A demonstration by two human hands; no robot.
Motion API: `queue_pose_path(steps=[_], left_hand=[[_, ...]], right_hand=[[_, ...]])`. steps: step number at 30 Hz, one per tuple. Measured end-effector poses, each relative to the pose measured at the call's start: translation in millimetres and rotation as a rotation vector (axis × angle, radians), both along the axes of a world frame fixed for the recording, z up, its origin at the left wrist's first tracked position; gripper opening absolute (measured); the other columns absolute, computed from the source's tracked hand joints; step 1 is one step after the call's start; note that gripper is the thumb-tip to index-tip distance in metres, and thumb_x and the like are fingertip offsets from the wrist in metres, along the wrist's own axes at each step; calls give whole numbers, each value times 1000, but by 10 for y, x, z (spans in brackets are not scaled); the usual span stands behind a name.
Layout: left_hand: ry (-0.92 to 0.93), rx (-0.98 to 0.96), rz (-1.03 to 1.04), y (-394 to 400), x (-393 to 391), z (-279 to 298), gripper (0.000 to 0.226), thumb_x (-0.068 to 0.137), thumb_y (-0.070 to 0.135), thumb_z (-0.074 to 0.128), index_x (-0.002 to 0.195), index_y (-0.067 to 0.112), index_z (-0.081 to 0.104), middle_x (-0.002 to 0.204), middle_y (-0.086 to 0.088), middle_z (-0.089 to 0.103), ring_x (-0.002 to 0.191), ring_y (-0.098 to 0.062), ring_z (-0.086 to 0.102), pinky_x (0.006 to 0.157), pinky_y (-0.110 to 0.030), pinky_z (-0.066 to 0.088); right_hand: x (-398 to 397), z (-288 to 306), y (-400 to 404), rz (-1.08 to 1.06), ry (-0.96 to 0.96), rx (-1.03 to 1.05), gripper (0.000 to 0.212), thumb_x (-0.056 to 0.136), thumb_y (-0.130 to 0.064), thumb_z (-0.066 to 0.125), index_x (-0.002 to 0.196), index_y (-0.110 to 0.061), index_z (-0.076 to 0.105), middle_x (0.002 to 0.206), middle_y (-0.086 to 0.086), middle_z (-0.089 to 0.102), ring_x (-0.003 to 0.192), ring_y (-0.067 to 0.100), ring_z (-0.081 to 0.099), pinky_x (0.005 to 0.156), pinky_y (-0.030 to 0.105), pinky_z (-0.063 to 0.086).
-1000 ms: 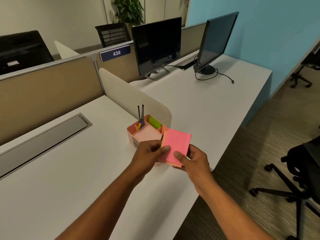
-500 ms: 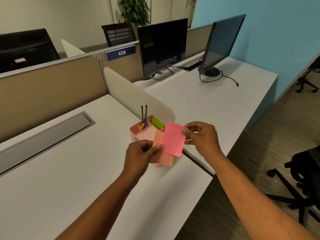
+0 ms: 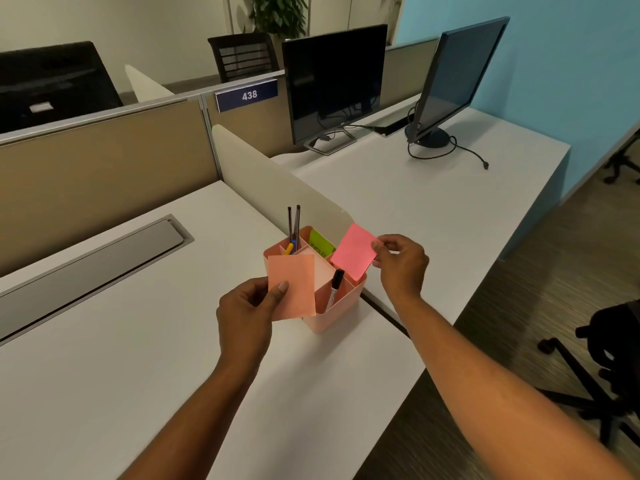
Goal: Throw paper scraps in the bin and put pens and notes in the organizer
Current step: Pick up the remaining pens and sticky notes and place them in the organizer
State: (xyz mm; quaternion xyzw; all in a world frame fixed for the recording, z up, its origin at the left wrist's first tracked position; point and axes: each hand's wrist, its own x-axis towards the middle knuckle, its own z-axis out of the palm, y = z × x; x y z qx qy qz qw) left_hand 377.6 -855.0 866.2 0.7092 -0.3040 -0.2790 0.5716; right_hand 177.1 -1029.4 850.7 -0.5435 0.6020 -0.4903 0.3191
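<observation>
A pink desk organizer [image 3: 341, 311] stands near the desk's right edge, with several compartments. Thin pens [image 3: 294, 225] stand in its back left compartment, a green note [image 3: 320, 244] in the back one, and a black-capped marker [image 3: 335, 287] in the front right one. My left hand [image 3: 251, 306] pinches an orange sticky note [image 3: 291, 285] in front of the organizer's left side. My right hand [image 3: 401, 263] holds a pink sticky note [image 3: 354, 251] tilted over the organizer's right rear corner.
A low cream divider [image 3: 273, 183] runs just behind the organizer. Two dark monitors [image 3: 334, 81] stand on the neighbouring desk with loose cables [image 3: 464, 150]. A grey cable tray lid [image 3: 97, 263] lies at left. A black office chair [image 3: 609, 358] stands on the floor at right.
The two notes, held together a second ago, have come apart. My right hand carried the pink one up and right over the organizer; my left keeps the orange one.
</observation>
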Motion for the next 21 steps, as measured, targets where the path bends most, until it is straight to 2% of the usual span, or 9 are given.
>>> queue_pose_path(steps=[3, 6, 10, 12, 14, 17, 19, 20, 21], left_hand=[[14, -7, -3, -13, -14, 9, 31, 93, 33, 77, 118, 15, 79, 108, 2, 80, 91, -6, 74, 73, -18, 55], [15, -18, -7, -35, -25, 16, 29, 94, 32, 77, 117, 15, 80, 107, 4, 80, 90, -5, 74, 71, -14, 55], [16, -27, -25, -84, -57, 32, 28, 93, 33, 78, 116, 17, 80, 107, 5, 80, 90, -3, 74, 71, -12, 55], [12, -31, -42, -119, -77, 32, 26, 93, 34, 78, 113, 19, 81, 106, 5, 80, 89, -4, 75, 74, -15, 57], [8, -30, -71, -157, -103, 23, 24, 92, 34, 79, 111, 20, 82, 104, 7, 81, 88, -3, 76, 75, -14, 59], [-25, -5, -135, -206, -182, 20, 24, 91, 34, 80, 112, 21, 83, 100, 12, 81, 91, -3, 76, 72, -11, 58], [-50, 9, -196, -226, -256, 29, 20, 91, 33, 80, 109, 24, 83, 98, 13, 81, 92, -7, 76, 77, -18, 61], [-69, 17, -221, -232, -295, 41, 20, 91, 33, 80, 109, 24, 83, 98, 13, 81, 91, -8, 77, 81, -24, 62], [-88, 25, -237, -237, -325, 56, 23, 92, 33, 79, 112, 22, 82, 99, 11, 80, 91, -8, 76, 84, -28, 63]], right_hand=[[96, -134, -11, 32, 136, 31, 8, 90, -20, 79, 97, -15, 80, 92, 2, 78, 80, 23, 75, 76, 44, 65], [142, -265, 52, 73, 324, 12, 10, 89, -24, 79, 96, -17, 81, 93, 0, 79, 92, 23, 72, 82, 41, 61], [110, -281, 118, 114, 518, 96, 28, 88, -31, 81, 113, -19, 78, 121, 2, 73, 118, 28, 56, 94, 43, 51], [102, -154, 183, 62, 455, 69, 35, 92, -33, 77, 124, -20, 74, 131, 3, 66, 123, 27, 55, 97, 43, 53], [106, 18, 305, 67, 278, -20, 28, 99, -36, 67, 123, -24, 72, 129, 0, 66, 119, 22, 62, 89, 33, 58], [115, 306, 545, 450, 14, 44, 24, 100, -42, 58, 123, -42, 68, 115, -16, 73, 105, 11, 71, 82, 24, 60], [84, 410, 696, 649, 115, 73, 32, 96, -41, 67, 125, -54, 63, 114, -33, 68, 103, -2, 68, 82, 18, 60], [54, 419, 727, 654, 196, 49, 36, 94, -36, 72, 126, -51, 65, 117, -36, 64, 102, -5, 65, 83, 15, 59], [29, 427, 723, 604, 236, 26, 37, 93, -30, 75, 127, -43, 69, 120, -31, 65, 102, -4, 65, 83, 16, 59]])
